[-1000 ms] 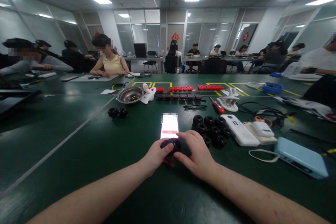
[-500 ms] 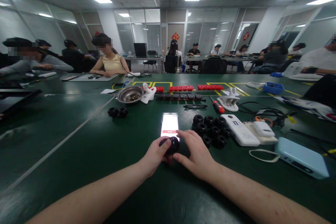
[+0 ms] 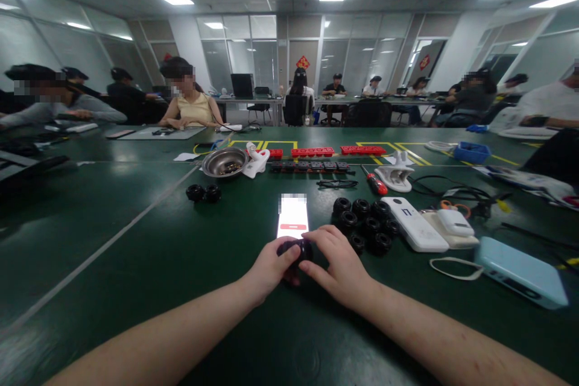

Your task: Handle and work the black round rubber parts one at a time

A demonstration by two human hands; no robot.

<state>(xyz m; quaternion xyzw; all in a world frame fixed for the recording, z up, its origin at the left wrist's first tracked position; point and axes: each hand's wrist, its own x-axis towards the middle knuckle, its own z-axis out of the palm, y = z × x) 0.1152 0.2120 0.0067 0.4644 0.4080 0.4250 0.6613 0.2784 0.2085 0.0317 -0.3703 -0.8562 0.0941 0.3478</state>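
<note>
Just in front of the phone, my left hand (image 3: pixel 271 264) grips a black toy wheel (image 3: pixel 306 249), its thumb lying across the top. From the other side, my right hand (image 3: pixel 337 262) holds the same wheel's right edge between thumb and fingers. Part of the wheel is hidden by the fingers. The phone (image 3: pixel 293 215) lies beyond it with a bright white screen and a red bar. To the right of the phone sits a cluster of similar black wheels (image 3: pixel 371 224). Two more black wheels (image 3: pixel 195 193) stand side by side at the left.
A metal bowl (image 3: pixel 225 163) with small parts stands behind on the left. Red trays (image 3: pixel 312 152) and a black strip of parts (image 3: pixel 312 167) line the back. A screwdriver (image 3: pixel 376 183), a white device (image 3: pixel 414 223) and a light-blue box (image 3: pixel 520 271) lie right.
My right hand's fingers have closed in onto the wheel's right edge. The wheel has turned slightly in my left hand and sits a little further right.
</note>
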